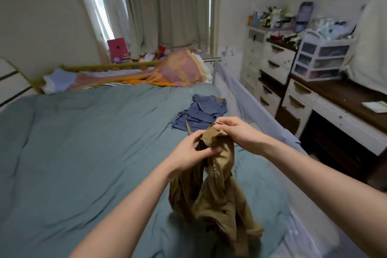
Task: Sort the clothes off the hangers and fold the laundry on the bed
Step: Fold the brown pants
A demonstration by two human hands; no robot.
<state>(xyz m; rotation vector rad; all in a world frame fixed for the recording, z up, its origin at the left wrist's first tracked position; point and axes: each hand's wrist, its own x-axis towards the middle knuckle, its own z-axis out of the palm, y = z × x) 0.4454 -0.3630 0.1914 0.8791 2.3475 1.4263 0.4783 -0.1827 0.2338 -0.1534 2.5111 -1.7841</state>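
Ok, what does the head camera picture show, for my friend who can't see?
Two hands, left hand and right hand, hold up a brown garment over a blue-green bed. A blue garment lies crumpled beyond it.

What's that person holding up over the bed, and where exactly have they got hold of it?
A brown garment, gripped at its bunched top end: the right hand clutches the very top, the left hand pinches the fabric just below. The rest hangs down to the bed.

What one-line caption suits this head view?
Both hands, left and right, grip a brown garment above the bed.
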